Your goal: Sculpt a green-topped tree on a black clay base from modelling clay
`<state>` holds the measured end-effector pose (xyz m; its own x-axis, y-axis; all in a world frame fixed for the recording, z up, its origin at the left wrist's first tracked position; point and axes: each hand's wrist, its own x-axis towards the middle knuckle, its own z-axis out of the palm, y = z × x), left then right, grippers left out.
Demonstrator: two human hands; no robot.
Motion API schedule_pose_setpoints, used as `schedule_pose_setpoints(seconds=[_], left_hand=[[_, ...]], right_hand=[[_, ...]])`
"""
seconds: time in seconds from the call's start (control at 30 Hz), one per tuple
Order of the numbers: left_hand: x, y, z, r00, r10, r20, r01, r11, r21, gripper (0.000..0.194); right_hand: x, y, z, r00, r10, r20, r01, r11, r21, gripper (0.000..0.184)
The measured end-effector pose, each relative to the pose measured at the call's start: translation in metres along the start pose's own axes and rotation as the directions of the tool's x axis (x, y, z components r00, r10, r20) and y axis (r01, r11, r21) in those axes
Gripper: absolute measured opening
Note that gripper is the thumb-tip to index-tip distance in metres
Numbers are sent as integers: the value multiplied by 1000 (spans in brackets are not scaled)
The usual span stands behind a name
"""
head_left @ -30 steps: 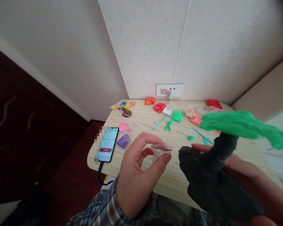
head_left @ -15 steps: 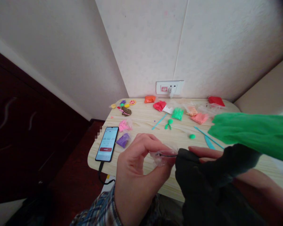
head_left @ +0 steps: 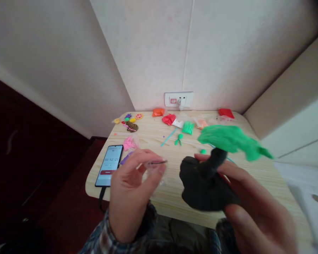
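Note:
Between the thumb and fingers of my left hand (head_left: pixel 134 188) is a small clear plastic bag (head_left: pixel 155 167) with a thin dark line along its edge. My right hand (head_left: pixel 257 204) grips a clay tree model (head_left: pixel 210 187) from the right side. The model has a broad black base, a black trunk and a flat green top (head_left: pixel 228 137). It is held tilted above the table, and the bag is apart from its base. Part of my right hand's fingers is hidden behind the base.
On the wooden table (head_left: pixel 172 192), a phone (head_left: pixel 110 165) showing a timer lies at left. Bags of coloured clay, such as the green bag (head_left: pixel 187 127), line the back. Small clay pieces, a green ball (head_left: pixel 202 151) and a blue tool (head_left: pixel 169 137) lie between. A wall socket (head_left: pixel 178 99) is behind.
My left hand brought the bag up against the black base, then drew it away to the left. The tree model has moved back from the camera. The view has shifted somewhat to the right.

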<state>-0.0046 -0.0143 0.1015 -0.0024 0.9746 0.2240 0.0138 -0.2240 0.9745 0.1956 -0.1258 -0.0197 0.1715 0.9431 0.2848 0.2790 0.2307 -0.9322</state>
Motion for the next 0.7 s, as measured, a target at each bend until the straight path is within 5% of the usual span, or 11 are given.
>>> schedule_pose_setpoints(seconds=[0.1, 0.17, 0.3, 0.47, 0.57, 0.7], left_hand=[[5, -11, -10, 989, -108, -100, 106, 994, -23, 13], [6, -16, -13, 980, -176, -96, 174, 984, -36, 19], [3, -21, -16, 964, -239, -117, 239, 971, -23, 20], [4, -26, -23, 924, -332, -190, 331, 943, -37, 26], [4, -32, -28, 898, -378, -224, 377, 925, -50, 28], [-2, -35, -23, 912, -374, -168, 372, 927, -44, 29]], right_hand=[[75, -22, 30, 995, -89, -46, 82, 987, -139, 29], [100, -16, 44, 989, -136, 52, 145, 952, -268, 28], [97, 10, 49, 972, -59, 229, 166, 857, -488, 29], [84, 18, 28, 959, -48, 281, 202, 809, -553, 43], [91, 22, 5, 987, -68, 145, 138, 823, -552, 37], [116, 36, -16, 978, 7, -207, -148, 724, -674, 20]])
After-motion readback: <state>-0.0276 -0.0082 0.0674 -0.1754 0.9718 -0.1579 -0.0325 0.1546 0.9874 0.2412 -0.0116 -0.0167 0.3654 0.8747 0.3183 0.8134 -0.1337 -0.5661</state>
